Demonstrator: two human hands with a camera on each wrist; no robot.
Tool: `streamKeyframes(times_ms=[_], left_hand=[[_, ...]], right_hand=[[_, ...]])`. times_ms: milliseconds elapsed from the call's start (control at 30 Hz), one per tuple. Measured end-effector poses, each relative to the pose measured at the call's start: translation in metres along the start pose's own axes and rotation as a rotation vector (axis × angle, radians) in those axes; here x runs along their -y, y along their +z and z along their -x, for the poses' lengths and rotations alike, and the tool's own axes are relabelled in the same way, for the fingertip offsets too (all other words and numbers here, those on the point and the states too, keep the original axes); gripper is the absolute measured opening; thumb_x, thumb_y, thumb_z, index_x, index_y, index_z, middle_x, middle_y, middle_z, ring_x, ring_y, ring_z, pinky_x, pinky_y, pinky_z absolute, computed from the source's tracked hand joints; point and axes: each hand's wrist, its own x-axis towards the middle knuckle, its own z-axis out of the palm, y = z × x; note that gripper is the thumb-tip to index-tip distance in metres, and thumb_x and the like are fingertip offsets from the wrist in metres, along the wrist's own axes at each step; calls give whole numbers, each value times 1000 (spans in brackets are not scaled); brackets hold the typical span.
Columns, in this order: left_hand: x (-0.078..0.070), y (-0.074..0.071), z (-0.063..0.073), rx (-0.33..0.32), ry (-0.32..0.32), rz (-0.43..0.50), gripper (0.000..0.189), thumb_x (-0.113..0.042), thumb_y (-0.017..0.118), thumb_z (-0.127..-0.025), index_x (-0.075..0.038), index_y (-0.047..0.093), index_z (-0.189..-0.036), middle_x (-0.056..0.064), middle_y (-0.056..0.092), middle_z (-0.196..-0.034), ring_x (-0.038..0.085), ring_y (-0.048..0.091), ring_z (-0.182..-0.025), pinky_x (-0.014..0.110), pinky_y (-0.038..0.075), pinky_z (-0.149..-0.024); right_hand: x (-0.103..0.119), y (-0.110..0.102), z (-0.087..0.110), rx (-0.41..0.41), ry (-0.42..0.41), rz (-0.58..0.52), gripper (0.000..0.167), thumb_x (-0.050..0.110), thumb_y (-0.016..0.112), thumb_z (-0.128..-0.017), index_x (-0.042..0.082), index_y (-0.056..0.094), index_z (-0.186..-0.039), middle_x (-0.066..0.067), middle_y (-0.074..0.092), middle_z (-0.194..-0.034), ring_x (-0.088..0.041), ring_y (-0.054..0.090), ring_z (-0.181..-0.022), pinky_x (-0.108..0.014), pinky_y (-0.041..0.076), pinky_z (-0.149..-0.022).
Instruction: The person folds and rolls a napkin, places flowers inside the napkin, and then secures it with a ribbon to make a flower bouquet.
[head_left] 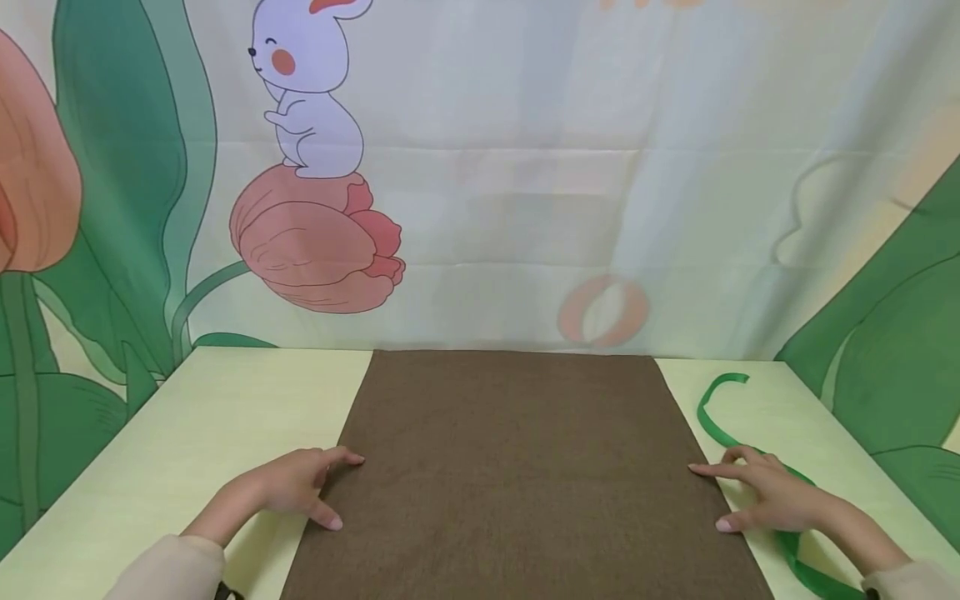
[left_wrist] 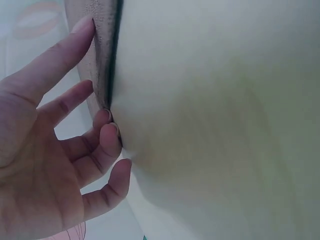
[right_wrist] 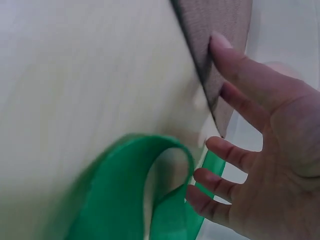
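A brown cloth [head_left: 517, 467] lies flat over the middle of the pale table. At its left edge my left hand [head_left: 292, 483] rests with thumb and index finger spread on the fabric; in the left wrist view the other fingers of that hand [left_wrist: 55, 150] bend loosely beside the cloth's edge [left_wrist: 102, 50]. My right hand [head_left: 780, 492] touches the opposite edge with thumb and index fingertips. A green ribbon [head_left: 813, 579] runs beneath the right hand, and in the right wrist view the ribbon [right_wrist: 120, 190] loops close to the lower fingers. Neither hand grips anything.
Pale table surface [head_left: 187, 425] shows on both sides of the cloth. Behind it hangs a printed curtain [head_left: 487, 167] with a rabbit, tulips and green leaves. The ribbon's free end curls near the back right of the table.
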Motion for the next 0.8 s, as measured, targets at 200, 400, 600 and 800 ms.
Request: streamKeyframes(times_ms=[200,400,600,800], left_hand=[[-1,-1,2,-3,-38,16,75,-21,85,-59,-15,49,-124,6,47,-79,19,44,-75,36,38,-68],[-3,-2,3,2,-55,31,78,-15,86,-56,-17,49,-125,7,45,-75,18,41,-70,34,35,-65],[-2,-1,2,-1,-52,34,79,-16,86,-55,-16,49,-125,6,45,-75,18,41,-71,34,35,-66],[-2,-1,3,-3,-48,41,78,-17,85,-56,-15,50,-125,6,44,-76,18,40,-72,33,34,-66]], right_hand=[[4,-2,-6,62,41,-26,70,46,74,-67,11,55,-125,-9,43,-103,-23,37,-88,-31,32,-68],[5,-4,-6,74,43,-47,72,47,73,-67,10,55,-125,-7,44,-100,-21,38,-89,-28,33,-67],[6,-5,-5,83,56,-55,73,47,73,-67,8,54,-126,-8,45,-101,-22,39,-90,-28,33,-67],[6,-5,-4,95,69,-63,72,46,73,-68,8,54,-126,-10,45,-103,-22,40,-90,-29,34,-67]])
